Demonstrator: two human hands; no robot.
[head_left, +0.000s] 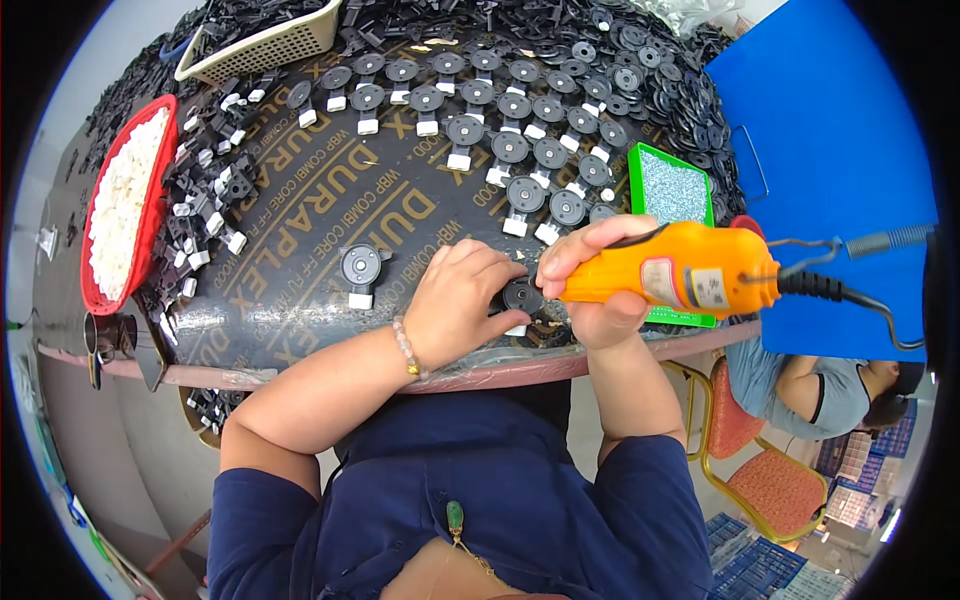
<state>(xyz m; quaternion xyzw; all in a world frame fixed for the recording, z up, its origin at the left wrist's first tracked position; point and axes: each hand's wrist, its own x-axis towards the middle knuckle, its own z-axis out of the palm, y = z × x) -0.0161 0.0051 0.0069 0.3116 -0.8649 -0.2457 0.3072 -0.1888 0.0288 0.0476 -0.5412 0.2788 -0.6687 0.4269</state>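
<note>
My right hand [612, 322] is wrapped round an orange electric screwdriver [655, 272], its cord leading off to the right. The tool's tip points left, toward a black round plastic part with a white block [520, 296] near the table's front edge. Whether the tip touches that part is hidden by my fingers. My left hand [455, 305] grips the same part from its left side, fingers curled behind it and thumb in front. A similar black disc part [361, 266] with a white block lies flat to the left of my left hand.
Several finished-looking disc parts [465, 132] lie in rows beyond my hands. A green tray of small screws [675, 190] stands at the right, near heaped black discs [650, 75]. At left are a red basket of white pieces [130, 205] and a beige basket [265, 48]. A person [835, 395] sits at right.
</note>
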